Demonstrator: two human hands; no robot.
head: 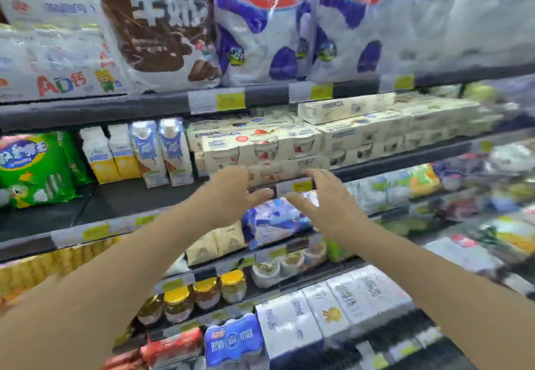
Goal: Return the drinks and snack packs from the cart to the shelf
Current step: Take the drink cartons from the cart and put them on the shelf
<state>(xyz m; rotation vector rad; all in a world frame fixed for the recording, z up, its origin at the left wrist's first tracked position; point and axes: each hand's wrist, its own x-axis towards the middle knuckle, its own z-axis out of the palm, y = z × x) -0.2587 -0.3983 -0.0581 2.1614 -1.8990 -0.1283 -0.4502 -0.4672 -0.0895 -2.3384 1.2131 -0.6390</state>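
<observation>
My left hand (pixel 231 190) and my right hand (pixel 321 195) are stretched out side by side at the front edge of the middle shelf (pixel 405 161). Their fingers are spread, and the fingertips rest against the lowest cream-coloured yogurt multipack (pixel 278 171) in a stack of similar packs (pixel 260 143). Both thumbs point toward each other below the shelf edge, over a price tag (pixel 295 187). Neither hand closes around anything. The cart is out of view.
Milk cartons (pixel 162 152) and a green snack bag (pixel 31 167) stand to the left on the same shelf, beside a bare dark patch (pixel 115 198). Large bags (pixel 260 22) fill the shelf above. Jars (pixel 205 291), a blue bottle pack (pixel 234 340) and white boxes (pixel 333 306) sit on the lower shelves.
</observation>
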